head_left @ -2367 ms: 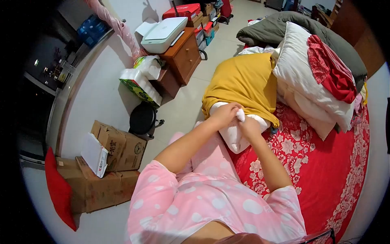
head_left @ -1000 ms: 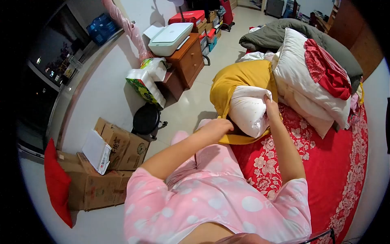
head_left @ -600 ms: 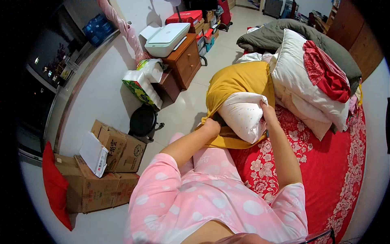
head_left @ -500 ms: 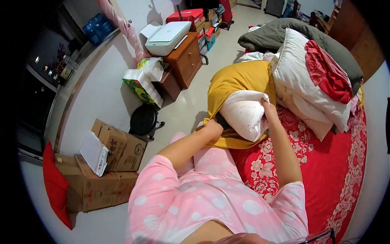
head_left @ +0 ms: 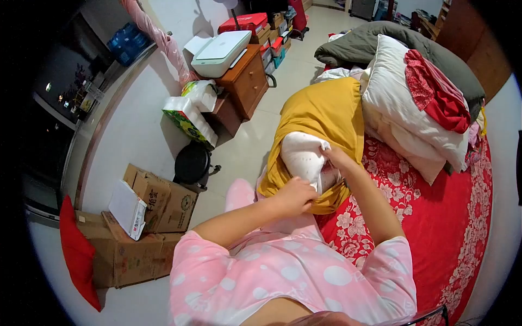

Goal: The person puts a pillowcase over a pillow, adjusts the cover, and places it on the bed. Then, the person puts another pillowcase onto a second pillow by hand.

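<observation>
A white pillow (head_left: 300, 155) with small specks lies partly inside a mustard-yellow pillowcase (head_left: 325, 106), its near end showing through the opening. My right hand (head_left: 338, 158) is closed on the pillow's upper right edge. Closed at the pillow's lower edge, close to the rim of the case, is my left hand (head_left: 298, 195); its fingertips are partly hidden. The case rests at the side of the bed, against my lap, and its opening faces me.
A red floral bedspread (head_left: 413, 228) covers the bed at right. White pillows (head_left: 389, 92), a red cloth (head_left: 435, 95) and a grey-green quilt (head_left: 405, 39) are heaped behind. To the left stand a black stool (head_left: 192, 162), cardboard boxes (head_left: 163, 198) and a wooden cabinet (head_left: 244, 81) bearing a printer (head_left: 222, 53).
My left hand has moved right and down from the case's left rim to the pillow. My right hand has come left and lower, and the white pillow shows less outside the case.
</observation>
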The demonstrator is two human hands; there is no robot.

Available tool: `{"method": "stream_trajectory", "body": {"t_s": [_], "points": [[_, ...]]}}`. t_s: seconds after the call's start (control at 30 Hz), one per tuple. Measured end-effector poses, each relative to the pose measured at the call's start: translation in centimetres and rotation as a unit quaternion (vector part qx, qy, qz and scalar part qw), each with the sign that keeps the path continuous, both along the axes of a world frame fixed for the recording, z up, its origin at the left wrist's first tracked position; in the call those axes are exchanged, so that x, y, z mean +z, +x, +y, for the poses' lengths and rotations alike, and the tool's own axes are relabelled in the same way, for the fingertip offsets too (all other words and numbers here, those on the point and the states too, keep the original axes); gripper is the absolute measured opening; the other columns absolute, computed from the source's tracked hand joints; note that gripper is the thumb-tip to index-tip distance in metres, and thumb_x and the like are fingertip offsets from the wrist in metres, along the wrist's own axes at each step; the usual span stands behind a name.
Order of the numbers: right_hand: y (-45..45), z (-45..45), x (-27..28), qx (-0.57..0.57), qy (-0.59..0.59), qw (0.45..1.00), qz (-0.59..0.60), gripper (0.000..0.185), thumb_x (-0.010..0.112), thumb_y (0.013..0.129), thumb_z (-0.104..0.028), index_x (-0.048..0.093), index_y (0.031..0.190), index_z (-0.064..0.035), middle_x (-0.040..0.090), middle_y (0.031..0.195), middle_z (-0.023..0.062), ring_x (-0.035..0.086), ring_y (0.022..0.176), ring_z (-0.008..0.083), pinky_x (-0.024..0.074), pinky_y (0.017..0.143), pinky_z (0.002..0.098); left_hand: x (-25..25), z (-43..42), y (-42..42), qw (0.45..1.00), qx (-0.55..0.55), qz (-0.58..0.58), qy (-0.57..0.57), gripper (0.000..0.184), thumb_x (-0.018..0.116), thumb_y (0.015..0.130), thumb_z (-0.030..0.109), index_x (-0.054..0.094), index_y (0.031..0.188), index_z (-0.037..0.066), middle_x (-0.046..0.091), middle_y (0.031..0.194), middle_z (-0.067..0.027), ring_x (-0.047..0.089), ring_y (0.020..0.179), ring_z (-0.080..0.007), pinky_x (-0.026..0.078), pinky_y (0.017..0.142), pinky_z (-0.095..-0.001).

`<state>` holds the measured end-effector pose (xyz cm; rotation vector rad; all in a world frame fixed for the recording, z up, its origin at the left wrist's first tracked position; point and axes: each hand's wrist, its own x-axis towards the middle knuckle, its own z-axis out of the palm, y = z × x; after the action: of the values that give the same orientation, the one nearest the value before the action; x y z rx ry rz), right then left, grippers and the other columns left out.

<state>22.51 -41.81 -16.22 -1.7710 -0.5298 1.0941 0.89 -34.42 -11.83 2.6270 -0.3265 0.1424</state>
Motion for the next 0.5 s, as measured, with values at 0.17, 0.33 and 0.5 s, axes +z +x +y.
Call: {"method": "stream_trajectory", "body": {"t_s": [0.17, 0.33, 0.5], "points": [[0.8, -3.2, -3.4, 0.123, -0.013, 0.987, -0.104, 0.035, 0.053, 0.095, -0.031, 0.061, 0.118, -0.0054, 0.065, 0.099, 0.0033, 0.054, 0.084, 0.0150, 0.0435, 0.078, 0.0290, 4.4, 3.2, -2.4, 0.995, 0.057, -0.082, -0.015, 0.010, 0.062, 0.068, 0.016, 0.065, 0.074, 0.009, 0.063, 0.076, -0.0051, 0.059, 0.085, -0.0236, 0.040, 0.094, -0.0439], [-0.1, -4.2, -2.6, 0.256, -0.112, 0.931, -0.235, 0.033, 0.047, 0.094, -0.021, 0.057, 0.118, -0.0010, 0.066, 0.104, 0.0108, 0.059, 0.093, 0.0206, 0.0446, 0.085, 0.0324, 5.9, 5.3, -1.2, 0.993, 0.071, -0.089, 0.011, 0.009, 0.062, 0.069, 0.015, 0.066, 0.074, 0.008, 0.062, 0.071, -0.0085, 0.061, 0.075, -0.0263, 0.038, 0.105, -0.0471], [-1.7, -6.7, 4.2, 0.240, -0.052, 0.956, -0.161, 0.046, 0.044, 0.098, -0.037, 0.056, 0.124, -0.0011, 0.061, 0.123, 0.0133, 0.054, 0.114, 0.0244, 0.0407, 0.097, 0.0339, 6.7, 6.3, 1.7, 0.993, 0.094, -0.072, -0.012, 0.014, 0.059, 0.072, 0.015, 0.064, 0.077, 0.004, 0.063, 0.075, -0.0135, 0.060, 0.076, -0.0321, 0.048, 0.085, -0.0430]]}}
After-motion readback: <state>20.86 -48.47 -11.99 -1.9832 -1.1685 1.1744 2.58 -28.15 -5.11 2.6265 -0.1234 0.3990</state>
